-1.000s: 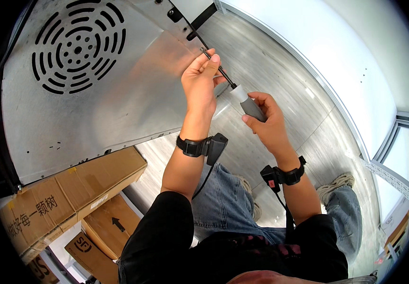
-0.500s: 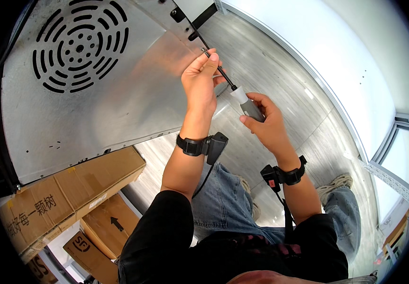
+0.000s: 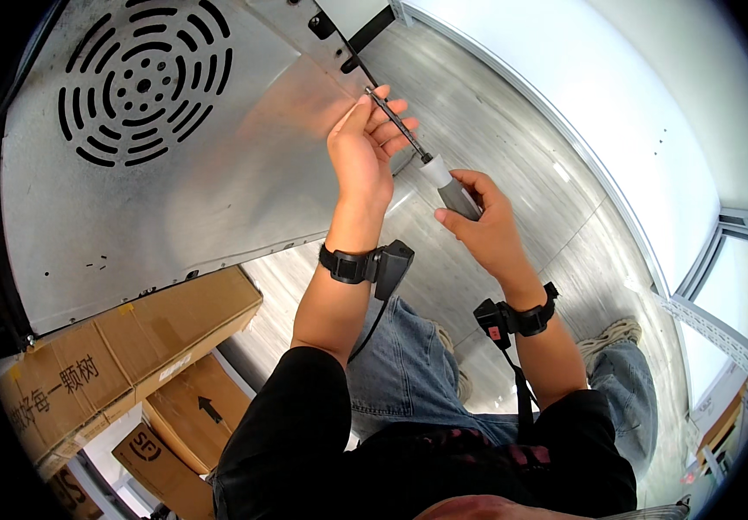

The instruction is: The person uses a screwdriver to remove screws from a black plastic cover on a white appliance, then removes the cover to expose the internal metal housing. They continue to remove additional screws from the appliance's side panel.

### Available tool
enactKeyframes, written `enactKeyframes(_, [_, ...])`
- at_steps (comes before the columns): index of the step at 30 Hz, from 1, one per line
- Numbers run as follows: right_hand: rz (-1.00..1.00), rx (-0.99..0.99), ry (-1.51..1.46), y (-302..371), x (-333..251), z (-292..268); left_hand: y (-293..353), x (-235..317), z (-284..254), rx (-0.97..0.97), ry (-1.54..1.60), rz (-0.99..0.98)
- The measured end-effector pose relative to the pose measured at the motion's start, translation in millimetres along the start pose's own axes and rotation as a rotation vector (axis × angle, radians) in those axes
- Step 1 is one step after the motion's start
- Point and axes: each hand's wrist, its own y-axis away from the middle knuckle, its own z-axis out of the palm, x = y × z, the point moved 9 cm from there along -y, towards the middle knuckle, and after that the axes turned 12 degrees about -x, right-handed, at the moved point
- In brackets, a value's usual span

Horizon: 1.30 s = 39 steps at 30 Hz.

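Observation:
A screwdriver (image 3: pixel 447 186) with a grey handle, white collar and long dark shaft slants up and to the left. Its handle lies in the closed fingers and thumb of my right hand (image 3: pixel 495 223). My left hand (image 3: pixel 361 156) is beside the shaft, palm up, fingers spread and thumb apart. The shaft crosses in front of those fingers. A small metal end shows at the shaft's tip between thumb and index finger; whether a screw sits there I cannot tell. Close behind the tip is the edge of a large metal panel (image 3: pixel 244 173) with a round pattern of vent slots.
Cardboard boxes (image 3: pixel 161 325) are stacked at the lower left, below the panel. A white panel with a metal frame (image 3: pixel 512 69) curves along the right side. Light wood-look floor (image 3: pixel 556 165) lies beneath my hands. Both wrists carry black strapped devices with cables.
My left thumb has come off the shaft and moved left, and the left fingers have spread, baring more of the shaft. My right hand keeps its hold on the screwdriver, almost unmoved.

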Motion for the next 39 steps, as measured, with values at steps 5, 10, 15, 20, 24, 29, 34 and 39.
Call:
enactKeyframes(5, [-0.039,0.037,0.093,2,-5,0,1,1,-3,0.053,-0.023,-0.013])
enactKeyframes(10, [-0.081,0.052,-0.028,5,8,-3,0,-8,1,-0.011,0.000,-0.064])
enactKeyframes(15, [0.076,0.028,-0.335,25,28,-28,-3,-26,37,-0.141,-0.048,-0.083])
enactKeyframes(20, [0.098,0.118,-0.452,65,60,-99,-13,-97,101,-0.324,-0.100,-0.222])
enactKeyframes(24, [0.097,0.215,-0.490,111,93,-180,-14,-178,180,-0.513,-0.147,-0.321])
enactKeyframes(29, [0.055,0.401,-0.650,162,139,-268,-16,-289,276,-0.674,-0.175,-0.514])
enactKeyframes(34, [0.044,0.554,-0.717,195,187,-327,-52,-377,337,-0.682,-0.389,-0.497])
enactKeyframes(39, [0.095,0.695,-0.719,204,217,-355,-80,-411,384,-0.663,-0.925,-0.150])
